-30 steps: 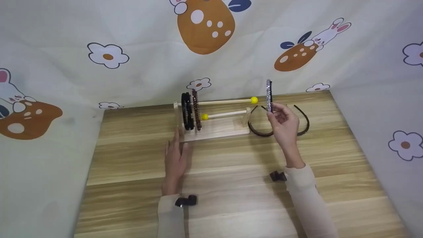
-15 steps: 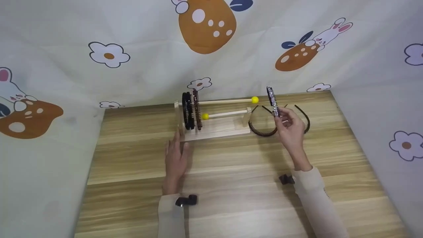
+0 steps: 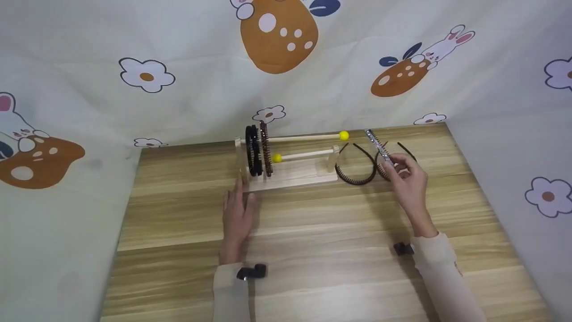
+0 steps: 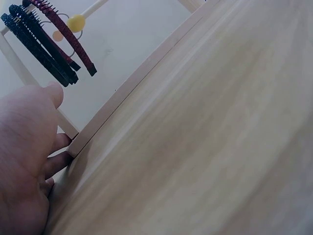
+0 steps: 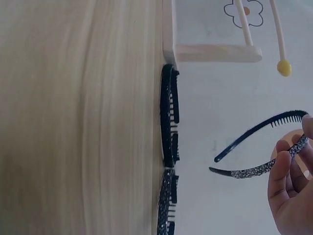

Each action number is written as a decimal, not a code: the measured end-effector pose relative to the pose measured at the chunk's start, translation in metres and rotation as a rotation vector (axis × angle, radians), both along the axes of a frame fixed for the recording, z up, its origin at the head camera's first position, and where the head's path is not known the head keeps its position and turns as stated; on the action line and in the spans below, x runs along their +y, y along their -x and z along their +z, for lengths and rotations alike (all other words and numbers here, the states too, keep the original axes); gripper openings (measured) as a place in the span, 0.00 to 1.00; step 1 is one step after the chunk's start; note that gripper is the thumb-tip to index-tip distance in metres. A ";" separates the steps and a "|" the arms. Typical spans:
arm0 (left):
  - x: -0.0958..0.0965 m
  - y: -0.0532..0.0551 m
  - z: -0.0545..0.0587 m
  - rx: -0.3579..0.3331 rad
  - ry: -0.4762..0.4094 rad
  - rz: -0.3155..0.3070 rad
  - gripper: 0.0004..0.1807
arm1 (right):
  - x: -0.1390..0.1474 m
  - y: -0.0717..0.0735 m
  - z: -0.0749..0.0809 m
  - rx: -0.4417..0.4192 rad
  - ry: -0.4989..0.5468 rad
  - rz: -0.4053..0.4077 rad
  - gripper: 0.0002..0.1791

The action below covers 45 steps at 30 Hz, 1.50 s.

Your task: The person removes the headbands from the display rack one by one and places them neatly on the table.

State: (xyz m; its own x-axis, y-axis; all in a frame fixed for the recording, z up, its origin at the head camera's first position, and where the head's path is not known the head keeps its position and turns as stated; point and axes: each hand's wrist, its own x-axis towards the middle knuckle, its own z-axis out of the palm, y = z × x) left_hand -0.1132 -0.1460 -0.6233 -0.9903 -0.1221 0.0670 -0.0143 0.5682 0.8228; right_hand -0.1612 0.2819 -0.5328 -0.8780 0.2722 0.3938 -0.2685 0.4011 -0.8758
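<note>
My right hand (image 3: pixel 409 181) pinches a silver glitter headband (image 3: pixel 378 145) with comb teeth, held tilted above the table. In the right wrist view the headband (image 5: pixel 254 170) shows its sparkly band and dark tips. My left hand (image 3: pixel 237 221) lies with straight fingers at the left end of a wooden rack (image 3: pixel 292 178); in the left wrist view its fingertips touch the corner of the rack's base (image 4: pixel 110 105). On the rack's upper rod (image 3: pixel 306 137) hang several headbands, black ones (image 3: pixel 254 152) and a dark red one (image 3: pixel 267 150).
Two dark headbands lie on the table right of the rack; the left one (image 3: pixel 357 181) is nearest it, the other (image 5: pixel 166 203) partly behind my right hand. Yellow balls (image 3: pixel 343 135) cap the rack's rods. A patterned cloth (image 3: pixel 201 89) rises behind the table (image 3: pixel 313 250).
My right hand has moved right and toward me with the silver headband, which has tipped from upright to slanting. My left hand and the rack have stayed put.
</note>
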 end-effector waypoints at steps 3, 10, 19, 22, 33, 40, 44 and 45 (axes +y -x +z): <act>0.000 -0.001 0.001 -0.021 -0.001 0.003 0.38 | 0.004 -0.005 0.003 0.004 -0.027 -0.007 0.10; 0.001 0.000 0.002 0.010 0.017 0.001 0.38 | 0.020 -0.009 -0.003 -0.033 -0.087 -0.019 0.13; 0.001 0.001 0.000 0.087 0.026 -0.015 0.39 | 0.041 -0.017 -0.006 -0.093 -0.065 0.026 0.19; 0.001 0.000 -0.001 0.097 0.031 -0.019 0.39 | 0.049 -0.019 -0.008 -0.093 -0.063 0.042 0.20; 0.001 0.000 0.001 0.021 0.014 -0.003 0.39 | 0.079 -0.026 -0.012 -0.283 -0.124 -0.012 0.24; 0.001 0.000 0.000 0.047 0.024 -0.014 0.38 | 0.109 -0.028 -0.013 -0.305 -0.142 -0.062 0.22; -0.001 0.001 -0.003 0.078 0.036 -0.025 0.37 | 0.125 -0.029 -0.014 -0.283 -0.218 -0.033 0.21; -0.001 0.001 -0.003 0.080 0.034 -0.026 0.37 | 0.128 -0.029 -0.015 -0.278 -0.240 -0.021 0.21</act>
State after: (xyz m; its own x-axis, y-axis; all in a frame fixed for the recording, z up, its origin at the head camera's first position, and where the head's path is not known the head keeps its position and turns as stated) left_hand -0.1145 -0.1471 -0.6262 -0.9843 -0.0930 0.1500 0.0659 0.5948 0.8012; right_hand -0.1318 0.4100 -0.5474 -0.9556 0.2204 0.1955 -0.0225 0.6068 -0.7945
